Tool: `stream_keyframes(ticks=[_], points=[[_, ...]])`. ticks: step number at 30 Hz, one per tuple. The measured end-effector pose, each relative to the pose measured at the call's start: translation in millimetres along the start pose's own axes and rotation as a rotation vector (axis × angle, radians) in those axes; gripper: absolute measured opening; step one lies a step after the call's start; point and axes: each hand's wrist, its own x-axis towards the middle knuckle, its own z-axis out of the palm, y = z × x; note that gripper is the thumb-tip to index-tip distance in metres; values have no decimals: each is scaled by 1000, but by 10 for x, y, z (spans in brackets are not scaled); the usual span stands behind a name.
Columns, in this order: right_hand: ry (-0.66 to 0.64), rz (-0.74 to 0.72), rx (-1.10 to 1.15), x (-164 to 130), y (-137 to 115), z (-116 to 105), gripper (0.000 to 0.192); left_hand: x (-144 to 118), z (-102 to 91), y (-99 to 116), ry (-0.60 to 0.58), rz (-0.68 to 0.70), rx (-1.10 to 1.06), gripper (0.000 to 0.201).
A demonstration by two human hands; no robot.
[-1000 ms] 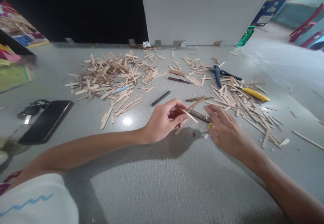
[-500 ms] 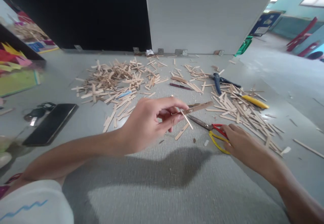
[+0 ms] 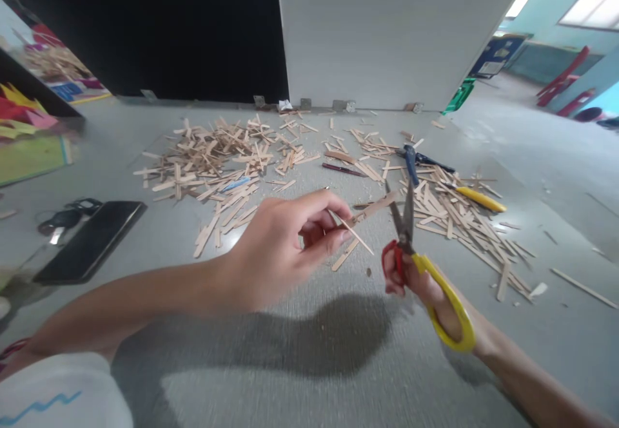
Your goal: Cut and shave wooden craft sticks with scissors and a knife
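My left hand [image 3: 285,244] pinches a couple of thin wooden craft sticks [image 3: 368,211] above the grey table [image 3: 290,363]; one points right, another slants down. In my right hand [image 3: 425,283] are scissors [image 3: 411,247] with red and yellow handles, fingers through the loops. Their blades stand slightly parted and point up, just right of the held sticks' tips. One loose stick [image 3: 346,255] lies on the table below my left fingers.
Heaps of wooden sticks [image 3: 217,154] cover the far table, with more at the right [image 3: 464,212]. Among them lie a yellow knife [image 3: 481,198], blue-handled pliers [image 3: 412,160] and a dark pen [image 3: 344,169]. A black phone [image 3: 89,240] lies at the left. A white panel [image 3: 387,28] stands behind.
My right hand has picked the scissors up off the table and raised them, blades up, beside the sticks. My left hand stayed in place holding the sticks.
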Motion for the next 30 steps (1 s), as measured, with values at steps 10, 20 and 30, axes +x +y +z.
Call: stream_keyframes(ticks=[10, 20, 30], points=[[-121, 31, -52, -430, -94, 187, 66, -112, 120, -68, -147, 87, 99, 5], [-165, 27, -94, -359, -203, 193, 73, -173, 246, -31, -245, 82, -25, 12], [-201, -36, -184, -509, 47, 164, 80, -180, 251, -60, -235, 129, -10, 19]])
